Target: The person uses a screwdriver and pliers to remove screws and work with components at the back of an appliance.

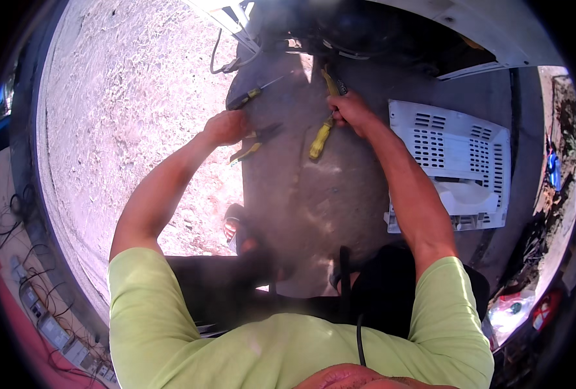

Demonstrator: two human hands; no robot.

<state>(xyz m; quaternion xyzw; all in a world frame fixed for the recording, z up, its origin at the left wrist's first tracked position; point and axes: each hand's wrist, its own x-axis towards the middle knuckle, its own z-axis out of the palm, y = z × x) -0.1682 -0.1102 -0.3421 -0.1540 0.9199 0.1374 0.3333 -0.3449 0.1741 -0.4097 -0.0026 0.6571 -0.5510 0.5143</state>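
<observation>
My left hand is closed, its fingers curled, above yellow-handled pliers; what it holds, if anything, is hidden. Just past it lies a screwdriver with a black and yellow handle. My right hand is closed around a yellow and black tool, too indistinct to name. A yellow-handled screwdriver points up toward that hand, its handle nearest me. Both hands are over the dark concrete ground, in front of a white appliance with a dark opening at its underside.
A white slotted plastic panel lies right of my right arm. A grey cable hangs by the appliance. Sunlit rough ground spreads to the left, with cables and grey boxes along the far-left edge. Assorted items line the right edge.
</observation>
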